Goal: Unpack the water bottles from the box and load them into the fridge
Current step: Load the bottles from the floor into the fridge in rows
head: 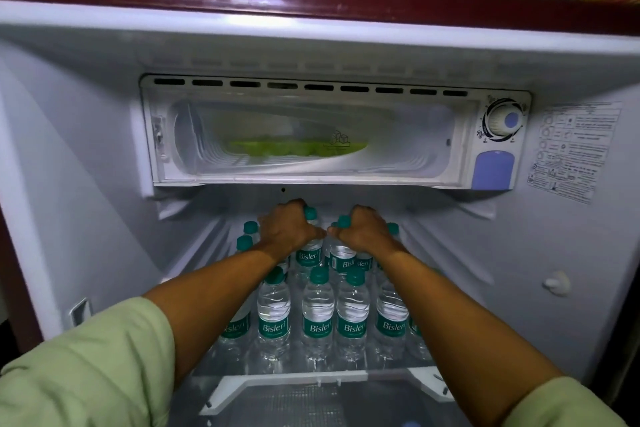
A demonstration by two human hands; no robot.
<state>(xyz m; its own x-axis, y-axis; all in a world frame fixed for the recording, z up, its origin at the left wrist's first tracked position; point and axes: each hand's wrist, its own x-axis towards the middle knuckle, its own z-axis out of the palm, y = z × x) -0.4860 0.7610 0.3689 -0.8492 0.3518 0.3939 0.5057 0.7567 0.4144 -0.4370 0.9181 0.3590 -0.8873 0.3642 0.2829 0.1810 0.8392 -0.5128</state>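
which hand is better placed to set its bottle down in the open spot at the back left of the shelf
Left. The left hand grips its bottle on the left side; the right hand would have to cross over.

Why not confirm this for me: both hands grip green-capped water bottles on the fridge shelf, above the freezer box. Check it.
One error: the head view shows the left hand and right hand gripping green-capped water bottles on the fridge shelf below the freezer box, not above.

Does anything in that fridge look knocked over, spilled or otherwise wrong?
Nothing stands out. The bottles stand upright in rows on the shelf, caps on, no puddle visible. The left hand and right hand each grip a bottle at the back.
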